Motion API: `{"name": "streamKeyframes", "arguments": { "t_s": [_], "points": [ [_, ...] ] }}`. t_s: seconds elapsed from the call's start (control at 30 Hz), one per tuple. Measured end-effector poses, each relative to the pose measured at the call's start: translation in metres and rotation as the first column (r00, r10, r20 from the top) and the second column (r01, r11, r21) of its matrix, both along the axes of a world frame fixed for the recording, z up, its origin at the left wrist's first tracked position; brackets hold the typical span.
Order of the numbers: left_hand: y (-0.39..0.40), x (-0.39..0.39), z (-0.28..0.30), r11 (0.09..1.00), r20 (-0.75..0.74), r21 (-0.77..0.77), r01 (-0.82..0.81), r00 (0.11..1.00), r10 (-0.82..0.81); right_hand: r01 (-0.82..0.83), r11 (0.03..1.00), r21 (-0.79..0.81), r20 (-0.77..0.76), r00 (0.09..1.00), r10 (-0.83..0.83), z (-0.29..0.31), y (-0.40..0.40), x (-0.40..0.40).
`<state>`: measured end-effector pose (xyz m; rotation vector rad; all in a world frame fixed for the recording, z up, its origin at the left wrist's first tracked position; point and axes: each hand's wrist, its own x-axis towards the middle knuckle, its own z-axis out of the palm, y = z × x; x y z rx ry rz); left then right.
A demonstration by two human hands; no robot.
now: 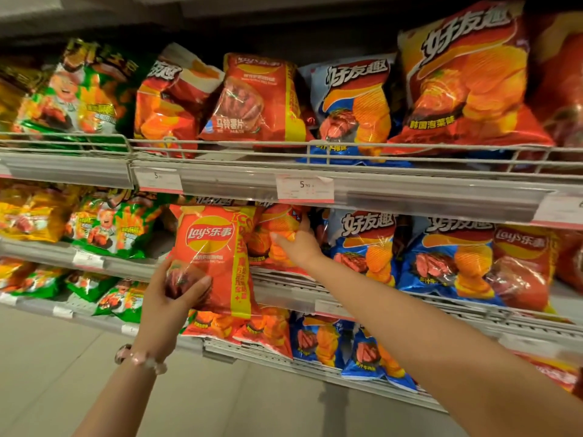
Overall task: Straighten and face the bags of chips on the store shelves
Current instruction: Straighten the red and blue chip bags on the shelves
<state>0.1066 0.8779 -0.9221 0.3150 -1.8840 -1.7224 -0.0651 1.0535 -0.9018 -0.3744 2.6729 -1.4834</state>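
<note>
Gripping Lay's bag [210, 247] in left hand [172, 290]; right hand [298, 241] grasping orange bag [277, 230] behind.

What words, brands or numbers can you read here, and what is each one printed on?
"Lay's 乐事": orange and yellow foil chip bag gripped by the left hand.
"好友趣": large orange foil chip bag, top shelf.
"好友趣": blue foil chip bag, top shelf.
"马铃薯片": tilted red foil chip bag.
"5.90": white paper price tag on the shelf rail.
Other price tags, small print: blurred.
</note>
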Motion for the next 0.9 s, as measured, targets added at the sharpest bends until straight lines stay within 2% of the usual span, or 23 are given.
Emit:
{"name": "streamKeyframes", "arguments": {
  "t_s": [0.1, 0.17, 0.23, 0.33, 0.53, 0.63, 0.8, 0.9],
  "points": [
    [0.012, -0.002, 0.000, 1.000, 0.020, 0.018, 0.006, 1.000, -0.006, 0.012, 0.998, -0.058, -0.033, 0.999, -0.014, 0.011, 0.011, 0.018],
    [0.023, -0.002, 0.004, 0.999, 0.024, 0.033, 0.022, 0.999, -0.023, -0.040, 0.975, -0.220, -0.062, 0.998, 0.027, 0.018, 0.023, 0.044],
    [0.038, -0.001, 0.008, 0.995, 0.046, 0.048, 0.084, 0.995, -0.086, -0.135, 0.917, -0.375, 0.017, 0.988, 0.152, 0.026, 0.038, 0.072],
    [0.066, 0.001, 0.016, 0.979, 0.085, 0.025, 0.201, 0.976, -0.202, -0.159, 0.866, -0.475, 0.145, 0.956, 0.255, 0.030, 0.060, 0.098],
    [0.125, 0.002, 0.035, 0.897, 0.228, -0.074, 0.436, 0.883, -0.410, -0.041, 0.891, -0.451, 0.124, 0.986, 0.109, 0.026, 0.124, 0.111],
    [0.157, -0.004, 0.046, 0.829, 0.309, -0.190, 0.526, 0.834, -0.458, 0.005, 0.892, -0.451, 0.100, 0.994, 0.045, 0.024, 0.165, 0.116],
    [0.215, -0.019, 0.067, 0.657, 0.400, -0.364, 0.660, 0.748, -0.529, 0.084, 0.894, -0.440, 0.054, 0.996, -0.067, 0.032, 0.233, 0.119],
    [0.253, -0.020, 0.082, 0.545, 0.429, -0.513, 0.663, 0.748, -0.506, 0.160, 0.900, -0.406, 0.047, 0.987, -0.155, 0.033, 0.271, 0.120]
  ]
}}
